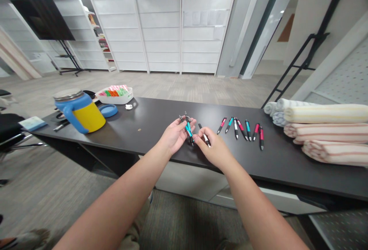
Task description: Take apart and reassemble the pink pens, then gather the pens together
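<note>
My left hand point(176, 135) is closed around a small bundle of pens point(188, 127), with a teal one showing between the fingers. My right hand point(211, 148) pinches a white and black pen point(204, 137) just to the right of the bundle; the two hands almost touch. Both hover over the front part of a dark table point(155, 121). A row of several red, teal and white pens point(243, 129) lies on the table a little to the right of my right hand.
A yellow and blue mug point(82, 114) with a metal lid lies on its side at the left, a blue lid point(108, 110) and a white tray of coloured items point(116, 93) behind it. Rolled striped towels point(324, 131) are stacked at the right.
</note>
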`<state>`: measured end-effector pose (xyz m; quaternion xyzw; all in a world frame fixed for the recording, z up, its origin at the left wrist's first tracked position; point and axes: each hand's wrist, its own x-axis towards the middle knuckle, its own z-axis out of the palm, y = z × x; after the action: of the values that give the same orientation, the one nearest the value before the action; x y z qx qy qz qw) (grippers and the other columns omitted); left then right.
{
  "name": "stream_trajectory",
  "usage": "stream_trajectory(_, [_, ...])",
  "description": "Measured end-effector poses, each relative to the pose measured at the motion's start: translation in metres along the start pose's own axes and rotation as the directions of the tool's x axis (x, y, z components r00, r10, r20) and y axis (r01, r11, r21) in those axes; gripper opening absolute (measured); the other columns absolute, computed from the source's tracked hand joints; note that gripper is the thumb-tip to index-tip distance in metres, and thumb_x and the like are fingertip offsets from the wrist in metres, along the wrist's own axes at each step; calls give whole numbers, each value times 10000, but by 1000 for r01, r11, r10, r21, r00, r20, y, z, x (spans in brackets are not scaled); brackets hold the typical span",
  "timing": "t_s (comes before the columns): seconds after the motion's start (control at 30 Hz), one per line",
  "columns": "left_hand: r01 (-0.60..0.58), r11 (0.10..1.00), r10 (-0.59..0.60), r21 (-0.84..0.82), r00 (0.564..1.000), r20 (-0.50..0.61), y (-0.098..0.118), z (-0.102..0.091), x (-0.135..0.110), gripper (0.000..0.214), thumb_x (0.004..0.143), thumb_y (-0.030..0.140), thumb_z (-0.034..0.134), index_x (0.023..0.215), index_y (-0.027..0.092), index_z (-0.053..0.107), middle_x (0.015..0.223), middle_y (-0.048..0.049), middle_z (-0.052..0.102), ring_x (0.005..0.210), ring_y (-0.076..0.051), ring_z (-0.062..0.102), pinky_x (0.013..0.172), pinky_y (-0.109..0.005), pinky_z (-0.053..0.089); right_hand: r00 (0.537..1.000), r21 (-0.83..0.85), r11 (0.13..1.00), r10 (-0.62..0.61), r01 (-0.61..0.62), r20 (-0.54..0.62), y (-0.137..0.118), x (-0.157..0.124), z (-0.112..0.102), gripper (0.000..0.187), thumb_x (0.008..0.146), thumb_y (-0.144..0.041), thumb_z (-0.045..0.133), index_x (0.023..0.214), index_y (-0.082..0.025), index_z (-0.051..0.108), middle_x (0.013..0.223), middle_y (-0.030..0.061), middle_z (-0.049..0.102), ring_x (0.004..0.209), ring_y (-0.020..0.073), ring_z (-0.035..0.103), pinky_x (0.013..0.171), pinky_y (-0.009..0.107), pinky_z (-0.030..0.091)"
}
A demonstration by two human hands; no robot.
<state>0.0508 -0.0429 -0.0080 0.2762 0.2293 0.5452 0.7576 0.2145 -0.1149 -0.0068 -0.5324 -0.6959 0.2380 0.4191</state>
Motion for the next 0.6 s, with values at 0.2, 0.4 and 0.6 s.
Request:
stream_trajectory(0.2, [6,1000,-6,25,1000,5,-3,3,-1,150,930,28,626,1045,124,613,1138,-159,752,1133,-237,750,1120,-415,524,994,-15,997,-70,72,87,1,-2,1,191,916,-351,661,923,-259,495,773,-58,605,659,154,536,628,279,401])
stream_trajectory(0.4, [68,992,-66,109,998,-23,8,2,-1,130,953,32,566,1048,110,609,1144,-207,757,1082,-264,770,1047,-437,571,996,25,999,-33,31,78,4,0,-1,216,897,-359,703,911,-259,512,762,-48,641,662,166,576,640,290,421])
stream_trajectory(0.6, [104,977,-99,186,994,-37,20,-5,-1,186,952,14,533,1091,108,615,1115,-218,766,1021,-268,785,968,-422,602,995,176,982,50,-64,84,7,2,-2,237,938,-415,681,913,-261,502,703,-52,689,668,183,685,671,296,471])
